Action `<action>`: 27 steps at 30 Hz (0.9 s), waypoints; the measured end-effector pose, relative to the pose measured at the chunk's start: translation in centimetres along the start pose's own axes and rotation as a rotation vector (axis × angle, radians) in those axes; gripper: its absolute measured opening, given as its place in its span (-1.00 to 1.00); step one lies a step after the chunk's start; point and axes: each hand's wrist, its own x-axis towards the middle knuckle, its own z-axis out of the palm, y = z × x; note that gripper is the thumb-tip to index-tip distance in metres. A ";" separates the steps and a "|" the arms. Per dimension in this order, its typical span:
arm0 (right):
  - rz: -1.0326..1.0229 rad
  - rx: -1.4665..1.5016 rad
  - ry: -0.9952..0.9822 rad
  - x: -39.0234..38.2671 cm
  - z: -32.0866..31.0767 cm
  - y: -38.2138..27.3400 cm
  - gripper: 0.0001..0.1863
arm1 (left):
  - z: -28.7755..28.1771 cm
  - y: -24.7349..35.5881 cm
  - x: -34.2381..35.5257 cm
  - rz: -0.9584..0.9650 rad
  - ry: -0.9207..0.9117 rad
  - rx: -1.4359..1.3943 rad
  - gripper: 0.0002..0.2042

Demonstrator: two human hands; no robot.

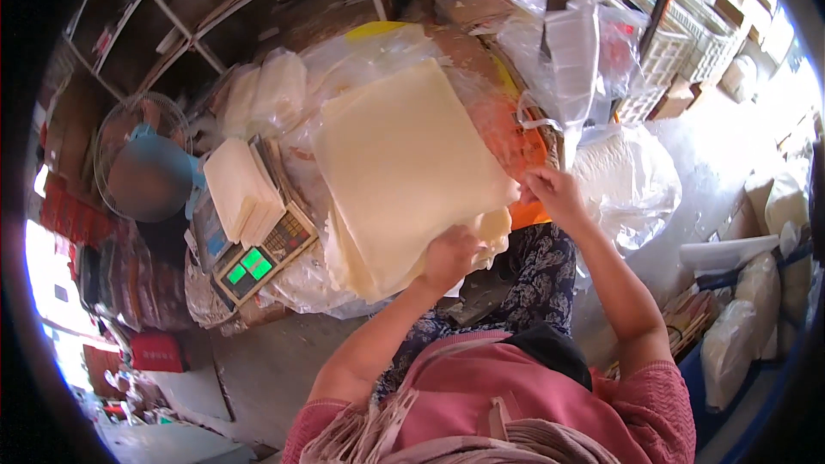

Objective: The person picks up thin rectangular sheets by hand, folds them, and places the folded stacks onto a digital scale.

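Note:
A stack of large, thin, cream-coloured pliable sheets (404, 142) lies in front of me, its lower layers ragged at the near edge. My right hand (550, 195) pinches the top sheet at its right corner. At the near edge, my left hand (453, 256) is closed, its fingers curled over the sheet's rim. Left of the stack, a digital scale (266, 253) with a green-lit display carries a folded pile of similar cream sheets (241, 189).
Clear plastic wrapping (296, 288) spreads under the stack. An orange bag (520, 142) is to its right. Plastic-covered pale goods (619, 172) sit farther right. White crates (679, 43) stand at the back right. At left are a round wire fan (107, 142) and a person in blue (196, 174).

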 end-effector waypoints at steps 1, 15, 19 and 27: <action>0.039 -0.127 -0.002 -1.2 -1.0 3.3 -0.76 | 0.2 0.3 0.6 -0.111 0.025 -0.036 -0.91; 0.518 0.753 -0.201 -8.1 5.2 6.7 -0.63 | -2.2 -1.9 1.6 -0.927 0.262 -1.080 -0.85; 0.526 0.719 -0.150 -7.3 5.5 6.6 -0.72 | -1.8 -0.7 2.5 -0.430 -0.089 -0.427 -0.90; 0.453 0.699 -0.133 -7.4 5.8 8.8 -0.79 | 1.8 2.0 3.6 -0.003 -0.237 0.261 -0.70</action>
